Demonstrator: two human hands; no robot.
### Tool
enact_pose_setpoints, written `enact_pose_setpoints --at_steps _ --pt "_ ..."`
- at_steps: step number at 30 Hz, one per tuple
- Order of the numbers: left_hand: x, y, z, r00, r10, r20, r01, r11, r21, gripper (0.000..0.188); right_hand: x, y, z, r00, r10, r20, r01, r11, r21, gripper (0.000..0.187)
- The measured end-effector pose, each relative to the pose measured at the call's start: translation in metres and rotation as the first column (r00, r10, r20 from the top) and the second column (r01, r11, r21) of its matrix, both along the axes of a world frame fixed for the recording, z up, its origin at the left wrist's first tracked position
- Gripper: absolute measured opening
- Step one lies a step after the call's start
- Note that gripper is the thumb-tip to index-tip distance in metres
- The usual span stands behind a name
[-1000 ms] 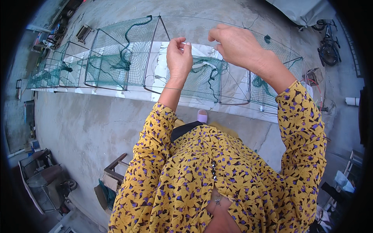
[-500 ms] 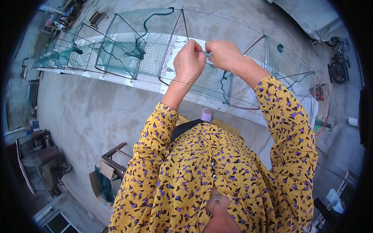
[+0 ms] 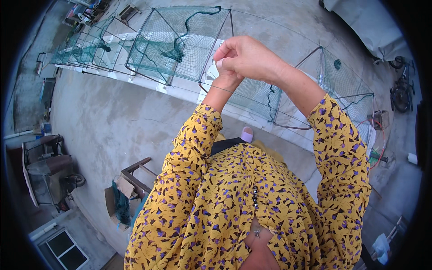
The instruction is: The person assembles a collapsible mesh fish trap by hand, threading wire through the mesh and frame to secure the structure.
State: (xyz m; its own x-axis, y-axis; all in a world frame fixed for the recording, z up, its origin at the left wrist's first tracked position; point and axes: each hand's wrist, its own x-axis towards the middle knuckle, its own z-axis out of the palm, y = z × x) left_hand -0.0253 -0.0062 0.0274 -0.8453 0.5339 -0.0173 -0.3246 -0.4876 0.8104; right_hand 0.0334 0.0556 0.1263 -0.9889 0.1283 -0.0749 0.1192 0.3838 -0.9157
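Observation:
A long green mesh net trap (image 3: 155,42) on dark rectangular metal frames stretches across the yard in front of me. My right hand (image 3: 249,56) is raised over a gap between two frames, its thumb and fingers pinched together. Whatever is in that pinch is too small to make out. Behind and just below it is my left hand (image 3: 228,80), its fingers mostly covered by the right one. A thin line runs along the trap near both hands. Bunched dark green netting (image 3: 175,53) hangs inside the section to the left.
White sheeting (image 3: 189,91) lies under the trap on the concrete floor (image 3: 103,108). At left stand a three-wheeled vehicle (image 3: 54,173) and a wooden stool frame (image 3: 135,173) beside a box with green netting (image 3: 120,202). A bicycle (image 3: 402,94) and a covered bulk (image 3: 366,27) are at right.
My right hand has moved leftward across my left hand and now covers its fingers. The bit of green strand seen between the two hands no longer shows. The whole view has shifted slightly.

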Motion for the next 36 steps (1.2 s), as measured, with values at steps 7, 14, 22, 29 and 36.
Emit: enact_pose_setpoints --at_steps 7,14,22,29,36 --pt "-0.033 -0.013 -0.034 0.689 -0.316 -0.652 -0.167 0.806 -0.568 0.025 0.013 -0.014 0.007 0.98 0.164 0.117 -0.128 0.956 -0.265 0.01" --pt "-0.016 -0.007 0.013 0.652 -0.378 -0.657 -0.478 0.467 -0.743 0.004 0.087 0.051 0.059 0.976 0.035 0.213 -0.083 0.972 0.22 0.012" --pt "-0.017 -0.011 0.008 0.682 -0.395 -0.616 -0.433 0.461 -0.775 0.007 0.168 0.11 0.056 0.962 -0.248 0.111 0.2 0.924 0.326 0.014" --pt "-0.015 -0.014 0.01 0.668 -0.356 -0.654 -0.438 0.522 -0.732 0.009 0.169 0.123 0.049 0.905 -0.421 -0.068 0.414 0.828 0.379 0.021" --pt "-0.01 -0.013 0.016 0.702 -0.358 -0.616 -0.441 0.461 -0.77 0.013 0.134 0.123 0.048 0.873 -0.456 -0.174 0.438 0.889 -0.132 0.015"
